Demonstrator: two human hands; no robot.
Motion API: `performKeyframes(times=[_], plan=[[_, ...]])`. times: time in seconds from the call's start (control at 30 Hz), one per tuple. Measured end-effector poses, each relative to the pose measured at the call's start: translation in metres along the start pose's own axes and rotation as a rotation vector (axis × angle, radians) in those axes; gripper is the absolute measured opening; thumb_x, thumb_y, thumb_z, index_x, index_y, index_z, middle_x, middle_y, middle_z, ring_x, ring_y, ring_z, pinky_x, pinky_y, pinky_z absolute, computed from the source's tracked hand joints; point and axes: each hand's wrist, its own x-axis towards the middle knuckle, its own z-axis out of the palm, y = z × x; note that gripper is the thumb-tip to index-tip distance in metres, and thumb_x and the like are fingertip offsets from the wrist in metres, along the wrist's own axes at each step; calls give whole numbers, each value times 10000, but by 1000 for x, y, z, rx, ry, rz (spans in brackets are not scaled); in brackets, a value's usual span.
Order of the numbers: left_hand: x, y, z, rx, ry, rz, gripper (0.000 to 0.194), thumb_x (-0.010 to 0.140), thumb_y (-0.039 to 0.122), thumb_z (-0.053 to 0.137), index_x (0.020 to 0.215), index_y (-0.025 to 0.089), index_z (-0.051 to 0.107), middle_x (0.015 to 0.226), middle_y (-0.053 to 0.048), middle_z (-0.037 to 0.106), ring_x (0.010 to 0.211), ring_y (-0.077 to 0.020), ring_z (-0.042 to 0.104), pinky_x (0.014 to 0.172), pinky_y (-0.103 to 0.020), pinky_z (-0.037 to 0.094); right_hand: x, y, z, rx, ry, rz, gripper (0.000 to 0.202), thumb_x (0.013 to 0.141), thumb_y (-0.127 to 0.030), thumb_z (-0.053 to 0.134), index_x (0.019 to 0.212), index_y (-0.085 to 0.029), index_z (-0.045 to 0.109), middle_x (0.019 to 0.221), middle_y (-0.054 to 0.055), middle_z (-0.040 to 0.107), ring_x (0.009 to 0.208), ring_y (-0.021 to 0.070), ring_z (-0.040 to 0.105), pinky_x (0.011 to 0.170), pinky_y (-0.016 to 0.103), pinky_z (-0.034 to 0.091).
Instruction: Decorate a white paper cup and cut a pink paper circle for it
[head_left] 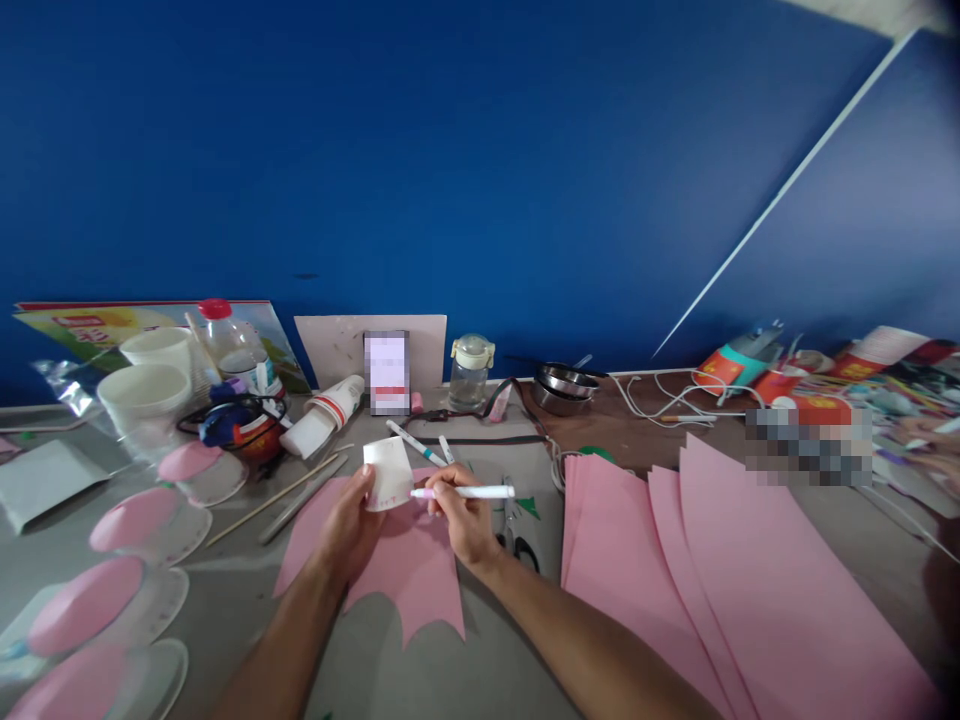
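Across the lower right of the frame, pink sheets (pixel 757 560) lie fanned, cut off by the bottom edge. At lower centre, cut pink paper (pixel 409 575) lies partly hidden behind the left hand (pixel 352 525). That hand pinches a white paper piece (pixel 388 472) by its lower left, thumb in front, other fingers out of sight behind. The right hand (pixel 466 522) is closed around a white marker (pixel 487 492), its tip by the piece's lower right edge; contact is hard to tell. Pink marks (pixel 385 500) along the piece's bottom are too small to read.
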Motion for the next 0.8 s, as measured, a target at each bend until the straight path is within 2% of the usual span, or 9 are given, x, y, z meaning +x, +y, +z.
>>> performKeyframes(times=[0.2, 0.43, 0.8], plan=[[1, -1, 1, 22, -25, 19, 195, 760, 357, 694, 824, 173, 695, 761, -40, 716, 776, -223, 659, 680, -270, 491, -2, 0, -1, -69, -30, -28, 245, 856, -392, 504, 740, -192, 587, 580, -22, 529, 518, 112, 466, 507, 241, 382], [1, -2, -1, 21, -41, 31, 226, 746, 364, 714, 854, 166, 697, 728, -16, 709, 708, -192, 651, 673, -256, 495, -4, 1, -2, -208, -81, -121, 245, 883, -354, 473, 750, -199, 610, 604, -14, 536, 561, 130, 485, 558, 267, 409], [3, -3, -1, 24, -37, 24, 259, 738, 379, 716, 883, 166, 690, 785, -41, 730, 776, -223, 674, 663, -264, 505, -3, -4, 0, -304, -73, -180, 204, 857, -291, 470, 720, -202, 592, 609, -16, 544, 573, 133, 497, 564, 264, 409]])
